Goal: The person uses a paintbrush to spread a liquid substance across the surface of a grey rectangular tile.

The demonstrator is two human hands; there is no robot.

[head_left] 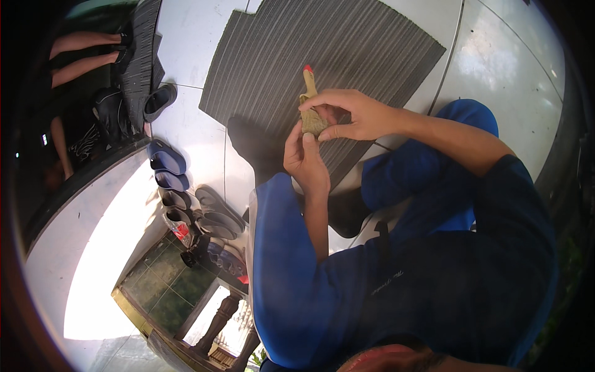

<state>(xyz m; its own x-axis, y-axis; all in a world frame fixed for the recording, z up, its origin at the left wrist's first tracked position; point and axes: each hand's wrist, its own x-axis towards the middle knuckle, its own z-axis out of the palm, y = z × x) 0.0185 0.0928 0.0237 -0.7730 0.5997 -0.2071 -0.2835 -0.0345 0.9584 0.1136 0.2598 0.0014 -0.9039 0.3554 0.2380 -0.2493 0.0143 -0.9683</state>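
Note:
Between my two hands is a small tan-green thing (314,124) with a rough-looking wide lower part, a narrow pale neck and a red tip. Its neck points away from me, over the mat. My left hand (306,166) grips the near end from below, thumb and fingers closed on it. From the right, my right hand (362,116) pinches the body with bent fingers and thumb. Those fingers hide part of the thing, and its exact kind is not clear. Beneath it lies a dark grey ribbed mat (273,53).
I sit with bent legs in blue trousers (279,260) on white floor tiles (496,56). Several sandals and shoes (217,214) stand to the left, with a blue pair (166,162) near a glass pane. In the pane appear someone's legs (83,43). Turned wooden posts (218,322) rise at lower left.

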